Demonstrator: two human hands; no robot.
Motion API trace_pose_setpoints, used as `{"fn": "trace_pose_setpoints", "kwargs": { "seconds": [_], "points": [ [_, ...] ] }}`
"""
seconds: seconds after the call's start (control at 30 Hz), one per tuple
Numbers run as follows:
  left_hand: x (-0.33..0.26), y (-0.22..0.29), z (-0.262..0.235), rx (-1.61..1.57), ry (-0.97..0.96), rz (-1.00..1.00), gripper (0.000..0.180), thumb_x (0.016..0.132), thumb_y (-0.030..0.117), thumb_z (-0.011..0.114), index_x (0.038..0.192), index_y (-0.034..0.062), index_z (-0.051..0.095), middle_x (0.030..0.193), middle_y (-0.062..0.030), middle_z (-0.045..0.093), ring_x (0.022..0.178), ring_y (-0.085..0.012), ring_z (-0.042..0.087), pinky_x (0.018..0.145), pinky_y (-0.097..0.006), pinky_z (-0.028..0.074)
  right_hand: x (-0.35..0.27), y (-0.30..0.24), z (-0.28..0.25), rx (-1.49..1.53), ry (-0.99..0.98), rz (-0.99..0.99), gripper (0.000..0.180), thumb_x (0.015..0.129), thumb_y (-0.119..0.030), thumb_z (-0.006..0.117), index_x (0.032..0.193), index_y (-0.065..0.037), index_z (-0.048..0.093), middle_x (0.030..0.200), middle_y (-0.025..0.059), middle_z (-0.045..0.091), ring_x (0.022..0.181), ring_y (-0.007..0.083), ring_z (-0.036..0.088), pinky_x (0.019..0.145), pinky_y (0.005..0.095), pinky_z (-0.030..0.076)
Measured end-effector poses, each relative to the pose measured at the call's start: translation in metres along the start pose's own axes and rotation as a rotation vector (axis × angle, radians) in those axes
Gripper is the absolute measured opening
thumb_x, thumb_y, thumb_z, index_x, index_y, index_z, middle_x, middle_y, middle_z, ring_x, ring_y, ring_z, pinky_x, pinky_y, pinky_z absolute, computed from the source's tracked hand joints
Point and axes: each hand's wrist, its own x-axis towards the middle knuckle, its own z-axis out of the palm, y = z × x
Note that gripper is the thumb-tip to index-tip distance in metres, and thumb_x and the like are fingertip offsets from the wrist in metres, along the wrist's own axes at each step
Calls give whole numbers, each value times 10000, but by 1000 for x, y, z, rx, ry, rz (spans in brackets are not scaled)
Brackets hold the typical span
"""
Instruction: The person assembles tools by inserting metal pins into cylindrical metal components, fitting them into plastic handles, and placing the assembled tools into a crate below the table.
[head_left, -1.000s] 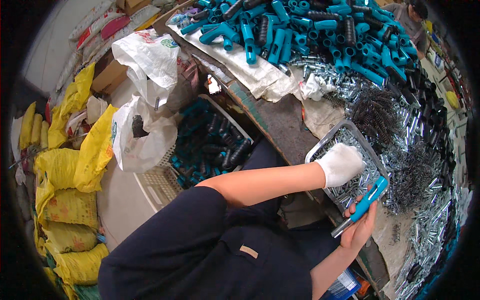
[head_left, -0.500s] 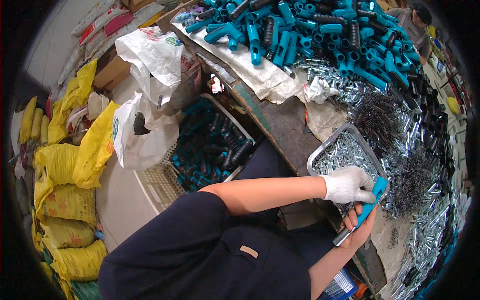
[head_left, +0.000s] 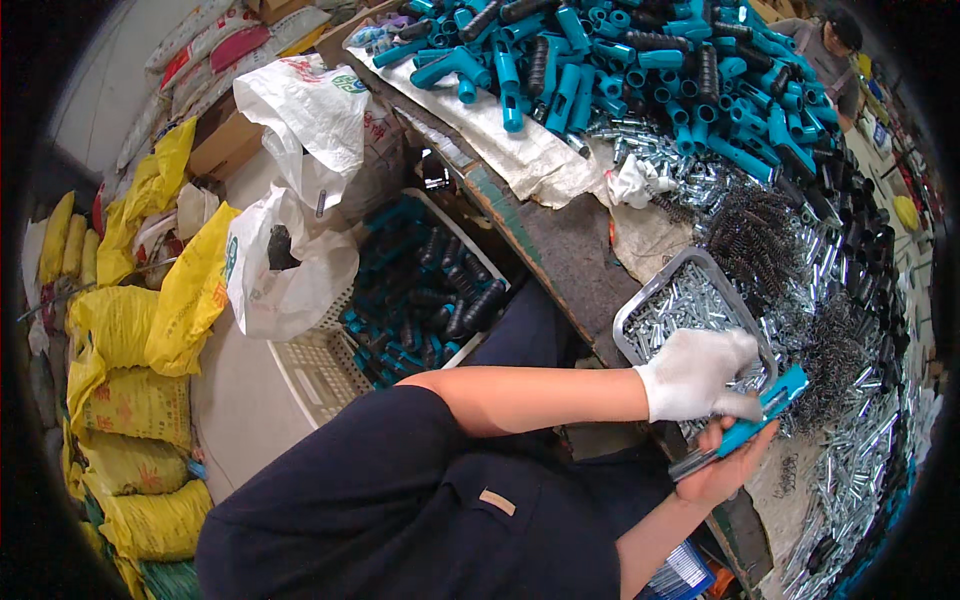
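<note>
My right hand (head_left: 722,478), bare, grips a teal plastic handle (head_left: 745,432) from below. A shiny metal tube (head_left: 690,466) sticks out of its lower end, and bare metal shows in a slot near its upper end. My left hand (head_left: 695,375), in a white knit glove, is closed with its fingertips against the handle's side by that slot. Whatever those fingertips may pinch is hidden. Under the gloved hand stands a grey metal tray (head_left: 640,299) full of small metal pins (head_left: 690,300).
Dark coil springs (head_left: 755,245) and loose metal tubes (head_left: 850,450) lie right of the tray. Teal and black handles (head_left: 600,70) are heaped at the back. A pale crate (head_left: 315,375) of handles stands left. Yellow sacks (head_left: 135,410) line the far left; another person (head_left: 830,50) is back right.
The teal handle has shifted slightly right and turned, now showing its slot with metal inside. My gloved hand has moved from its upper end to its side, fingers bent downward.
</note>
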Motion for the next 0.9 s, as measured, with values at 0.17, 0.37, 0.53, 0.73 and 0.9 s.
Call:
{"fn": "trace_pose_setpoints", "kwargs": {
  "seconds": [0.17, 0.37, 0.53, 0.73, 0.9],
  "points": [
    [-31, 16, 11, -80, -401, -81, 600, 870, 626, 496, 797, 41, 606, 731, -256, 618, 762, -437, 634, 665, -487, 498, -2, -5, 12, -413, 362, -357, 523, 1007, -469, 411, 1309, -49, 483, 1108, 50, 562, 970, 129, 525, 903, 309, 412],
    [-37, 11, 29, -405, -513, 73, 540, 952, 550, 401, 868, 66, 625, 770, -246, 628, 764, -434, 625, 679, -472, 473, -12, -17, 11, -475, 295, -377, 510, 1006, -444, 423, 1310, -38, 474, 1125, 57, 551, 1008, 166, 532, 982, 343, 390],
    [-21, 16, 15, 29, -540, -53, 526, 940, 539, 399, 926, 74, 644, 742, -233, 633, 769, -432, 631, 710, -489, 491, -11, -23, 9, -396, 271, -341, 486, 1013, -447, 413, 1288, -53, 490, 1128, 72, 546, 1058, 180, 530, 1001, 363, 396],
    [11, 14, 2, -225, -295, 92, 481, 852, 427, 570, 1017, -22, 619, 1047, -238, 623, 987, -366, 616, 838, -415, 481, -20, -16, -18, -168, 244, -15, 430, 1021, -452, 407, 1229, -97, 529, 833, 34, 593, 433, 76, 419, 331, 199, 297],
    [24, 6, -6, -248, -617, 55, 398, 795, 337, 645, 989, -10, 613, 968, -227, 630, 902, -370, 618, 803, -405, 484, -16, -14, -53, -154, -38, 45, 497, 970, -511, 468, 1201, -73, 522, 786, 94, 589, 477, 144, 505, 377, 230, 347]
  ]
}}
